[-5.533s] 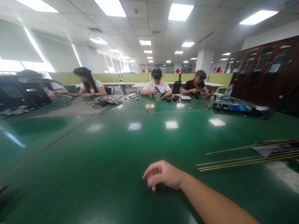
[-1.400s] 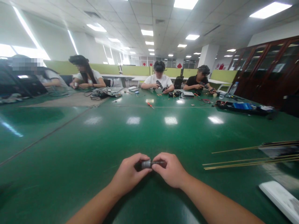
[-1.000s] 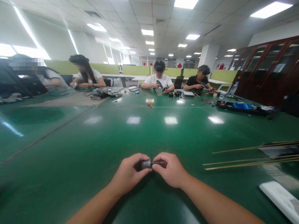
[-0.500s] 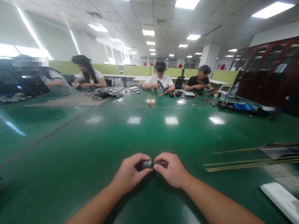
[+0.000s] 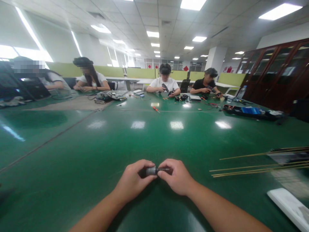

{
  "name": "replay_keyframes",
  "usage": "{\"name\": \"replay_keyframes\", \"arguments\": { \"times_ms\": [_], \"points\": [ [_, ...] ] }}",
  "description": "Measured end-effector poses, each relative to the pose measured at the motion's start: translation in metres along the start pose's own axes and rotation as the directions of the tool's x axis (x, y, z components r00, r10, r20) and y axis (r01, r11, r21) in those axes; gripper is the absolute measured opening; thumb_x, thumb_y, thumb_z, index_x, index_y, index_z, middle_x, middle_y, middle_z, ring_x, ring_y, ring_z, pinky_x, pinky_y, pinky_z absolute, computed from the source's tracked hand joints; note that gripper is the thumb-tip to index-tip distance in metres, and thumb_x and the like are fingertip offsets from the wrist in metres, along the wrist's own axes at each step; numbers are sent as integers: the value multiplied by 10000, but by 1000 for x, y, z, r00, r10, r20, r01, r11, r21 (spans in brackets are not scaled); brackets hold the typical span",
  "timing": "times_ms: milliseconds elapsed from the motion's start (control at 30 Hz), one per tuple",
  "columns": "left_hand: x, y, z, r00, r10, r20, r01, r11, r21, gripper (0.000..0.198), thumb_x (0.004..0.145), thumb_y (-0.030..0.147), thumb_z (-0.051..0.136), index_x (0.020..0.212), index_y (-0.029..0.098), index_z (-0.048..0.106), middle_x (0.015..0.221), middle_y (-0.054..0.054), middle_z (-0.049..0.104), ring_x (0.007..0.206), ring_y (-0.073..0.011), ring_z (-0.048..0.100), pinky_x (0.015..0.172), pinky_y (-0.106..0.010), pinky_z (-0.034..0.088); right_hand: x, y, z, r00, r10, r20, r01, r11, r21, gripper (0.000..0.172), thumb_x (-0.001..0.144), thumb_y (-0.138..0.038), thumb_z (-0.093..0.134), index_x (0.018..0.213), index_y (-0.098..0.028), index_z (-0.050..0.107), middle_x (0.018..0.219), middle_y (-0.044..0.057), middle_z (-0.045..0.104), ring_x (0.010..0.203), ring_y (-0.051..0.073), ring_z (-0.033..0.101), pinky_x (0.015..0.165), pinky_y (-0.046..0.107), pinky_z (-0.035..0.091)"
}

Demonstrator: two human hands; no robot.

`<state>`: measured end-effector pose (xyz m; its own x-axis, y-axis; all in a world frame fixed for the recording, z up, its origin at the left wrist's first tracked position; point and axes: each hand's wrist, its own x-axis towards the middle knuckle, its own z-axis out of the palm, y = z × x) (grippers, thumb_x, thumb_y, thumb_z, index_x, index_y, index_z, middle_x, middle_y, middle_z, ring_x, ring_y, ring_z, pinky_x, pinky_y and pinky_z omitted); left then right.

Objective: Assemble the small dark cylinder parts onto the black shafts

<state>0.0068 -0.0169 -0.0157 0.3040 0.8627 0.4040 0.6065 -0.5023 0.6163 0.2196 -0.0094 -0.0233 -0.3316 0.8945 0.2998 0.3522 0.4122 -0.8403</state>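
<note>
Low in the middle of the view, my left hand [image 5: 132,178] is closed round a small grey metal cylinder [image 5: 151,170], thumb below and fingers above. A thin dark ridged shaft [image 5: 164,169] runs from the cylinder's right end. My right hand [image 5: 177,177] pinches this shaft between thumb and fingers. Both parts lie in one line, level, just above the green table [image 5: 108,141]; whether they are joined is hidden by the fingertips. My palms cover the outer ends of both.
Thin brass-coloured rods [image 5: 241,174] and a white power strip [image 5: 289,207] lie to the right. Further off are an orange screwdriver [image 5: 155,109], a black tray with blue material [image 5: 251,111] and circuit parts [image 5: 109,96]. Several people sit across the table, working.
Both hands keep their hold on the cylinder and the shaft. The whole view has shifted very slightly; across the table, a co-worker's hands at left have moved a little.
</note>
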Motion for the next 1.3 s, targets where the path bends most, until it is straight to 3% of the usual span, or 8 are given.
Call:
{"name": "replay_keyframes", "arguments": {
  "times_ms": [267,600,1000,1300],
  "points": [
    [-4,5,-6,1000,-1,-3,1,1000,-24,191,788,280,746,962,221,690,951,-13,744,876,-185,701,820,-289,534,-4,-13,3,999,-15,-33,15,1000,0,59,804,-206,687,826,-178,734,728,-1,650,671,138,575,628,239,416],
    [-21,29,-28,996,-81,30,80,996,29,194,784,273,733,970,237,694,917,6,737,859,-187,692,796,-289,522,-14,-35,11,1000,10,-9,-9,998,60,80,810,-219,675,841,-178,737,745,3,656,675,139,581,629,233,426],
    [-36,21,-21,994,-90,61,91,996,-16,138,761,277,735,877,226,682,855,9,731,801,-184,688,744,-271,508,-24,-34,11,996,6,90,-3,999,-37,57,798,-208,698,826,-204,748,725,-17,673,676,132,587,639,236,402],
    [-34,23,-16,989,-116,96,120,992,-43,118,753,258,738,850,234,676,816,34,715,769,-167,676,713,-254,490,-31,-30,12,997,34,68,-31,998,-46,54,802,-219,689,819,-207,739,718,-13,668,674,137,593,636,236,401]
  ]
}}
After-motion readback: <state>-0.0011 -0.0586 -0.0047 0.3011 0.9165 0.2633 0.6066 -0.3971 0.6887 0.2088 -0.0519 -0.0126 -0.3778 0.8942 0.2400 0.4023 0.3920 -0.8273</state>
